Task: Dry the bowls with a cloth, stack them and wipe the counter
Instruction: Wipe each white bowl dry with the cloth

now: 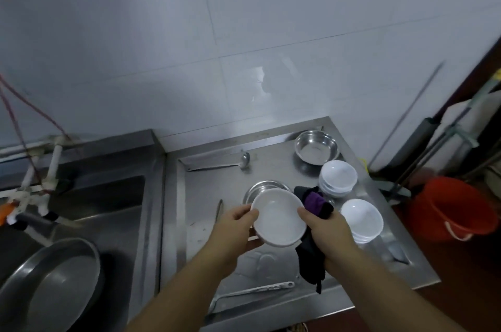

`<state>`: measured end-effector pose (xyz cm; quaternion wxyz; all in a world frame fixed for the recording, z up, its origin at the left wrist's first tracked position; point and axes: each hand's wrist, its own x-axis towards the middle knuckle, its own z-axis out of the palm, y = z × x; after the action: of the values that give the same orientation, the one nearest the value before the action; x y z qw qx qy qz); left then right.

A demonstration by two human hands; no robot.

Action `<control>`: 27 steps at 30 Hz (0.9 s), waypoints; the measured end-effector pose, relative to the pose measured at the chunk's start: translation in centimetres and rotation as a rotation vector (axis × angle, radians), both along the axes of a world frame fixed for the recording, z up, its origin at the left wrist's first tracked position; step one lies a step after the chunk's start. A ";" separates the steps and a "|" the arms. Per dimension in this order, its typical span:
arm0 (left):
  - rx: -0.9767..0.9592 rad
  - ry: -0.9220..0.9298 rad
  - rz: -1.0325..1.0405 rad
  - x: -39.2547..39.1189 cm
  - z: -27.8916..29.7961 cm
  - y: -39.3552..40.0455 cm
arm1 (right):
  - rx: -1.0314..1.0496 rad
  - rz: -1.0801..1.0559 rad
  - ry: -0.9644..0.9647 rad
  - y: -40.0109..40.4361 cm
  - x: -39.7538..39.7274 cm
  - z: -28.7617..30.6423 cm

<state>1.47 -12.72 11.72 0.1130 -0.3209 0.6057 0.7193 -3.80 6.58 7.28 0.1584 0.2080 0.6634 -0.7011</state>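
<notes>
Drying is the step in hand: the left hand [238, 226] holds a white bowl [278, 216] by its rim above the worktop [206, 247], its grip curled round the edge, while the right hand [325, 234] grips the dark cloth [315, 204] at the opposite rim. Next, judging by this, the cloth must work round the bowl's inside before it joins the near stack [362, 219] or the far stack [338, 176] to the right.

Perhaps nine white bowls [278, 216], three steel bowls [316, 151]

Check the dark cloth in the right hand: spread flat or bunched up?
Bunched up. The dark purple-and-black cloth is gripped in the right hand, crumpled beside the white round bowl, its loose end hanging below the hand.
</notes>
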 end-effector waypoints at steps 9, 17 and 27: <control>0.170 -0.081 -0.188 -3.1 -4.3 5.5 | 0.182 -0.275 -0.067 6.9 1.7 -1.5; 0.170 -0.142 -0.236 -7.3 -6.2 10.9 | 0.239 -0.309 -0.126 13.2 -0.9 -3.3; 0.018 -0.227 -0.091 -13.2 -11.3 20.8 | 0.361 -0.133 -0.132 21.9 -8.7 -7.5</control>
<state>-11.71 8.06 0.46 0.2160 -0.3716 0.5966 0.6778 -12.54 28.47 -0.18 0.1148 0.3218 0.7515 -0.5644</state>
